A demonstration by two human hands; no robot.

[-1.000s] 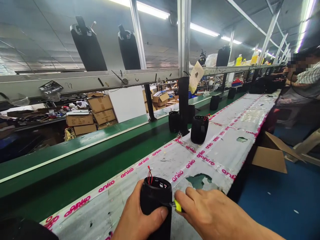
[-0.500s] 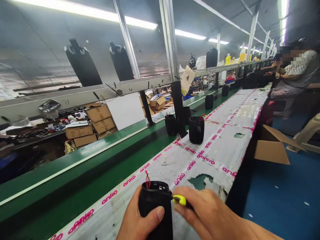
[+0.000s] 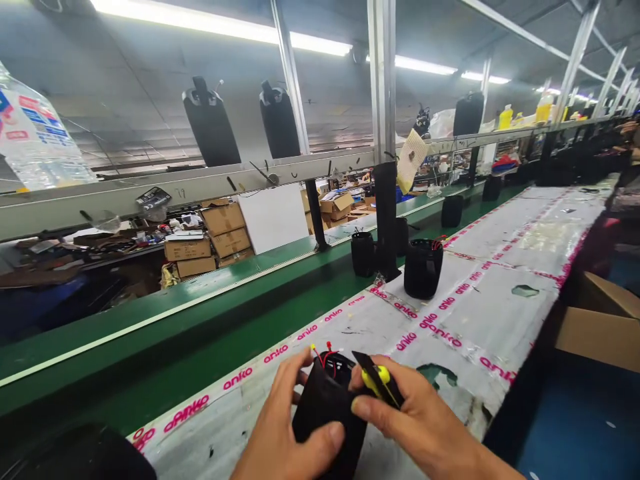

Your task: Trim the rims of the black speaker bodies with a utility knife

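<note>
A black fabric-covered housing (image 3: 327,413), open at the top, stands tilted in front of me. Thin red wires with small red and yellow connectors stick out of its opening. My left hand (image 3: 295,427) is closed around its left side, with the thumb across the front. In my right hand (image 3: 400,410) is a yellow and black utility knife (image 3: 376,379), its dark blade end pointing up and left beside the rim. The fingertips of that hand are close to the rim; whether they touch it I cannot tell.
Another black housing (image 3: 423,268) with red wires stands farther along the white-covered bench (image 3: 345,327). Several more are on the green conveyor (image 3: 200,347). A dark rounded object (image 3: 80,457) sits at lower left. Above runs a metal shelf rail (image 3: 210,175); a cardboard box (image 3: 595,327) is at right.
The view has swung left, bringing a plastic bottle and the dark object into sight. The knife has turned from the rim's side to point up and left; the housing is more tilted.
</note>
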